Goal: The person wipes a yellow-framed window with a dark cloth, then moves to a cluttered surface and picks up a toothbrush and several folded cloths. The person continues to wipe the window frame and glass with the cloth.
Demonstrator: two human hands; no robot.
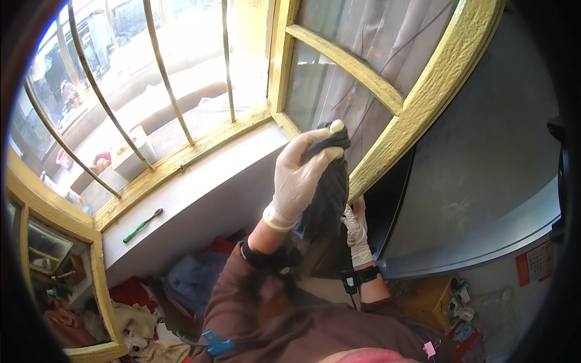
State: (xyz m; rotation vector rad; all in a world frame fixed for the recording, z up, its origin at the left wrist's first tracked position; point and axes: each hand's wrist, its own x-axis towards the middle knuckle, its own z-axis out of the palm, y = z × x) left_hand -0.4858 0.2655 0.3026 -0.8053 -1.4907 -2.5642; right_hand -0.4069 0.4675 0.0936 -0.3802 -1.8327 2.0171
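My left hand (297, 179), in a whitish disposable glove, pinches a dark grey cloth (324, 195) between thumb and fingers. The cloth hangs down in front of a glass pane of the yellow-painted wooden window sash (422, 100), which is swung inward. My right hand (357, 227), gloved the same way, grips the lower corner of that sash. Its fingers are partly hidden behind the wood. A green-and-black toothbrush (143, 225) lies on the white windowsill (199, 190), left of my hands.
Metal bars (168, 72) cross the window opening. A second yellow sash (102, 290) stands open at lower left, near piled clothes (136, 317). A large dark panel with a metallic edge (472, 181) rises at right. Below it are a cardboard box (426, 301) and a wall calendar (535, 265).
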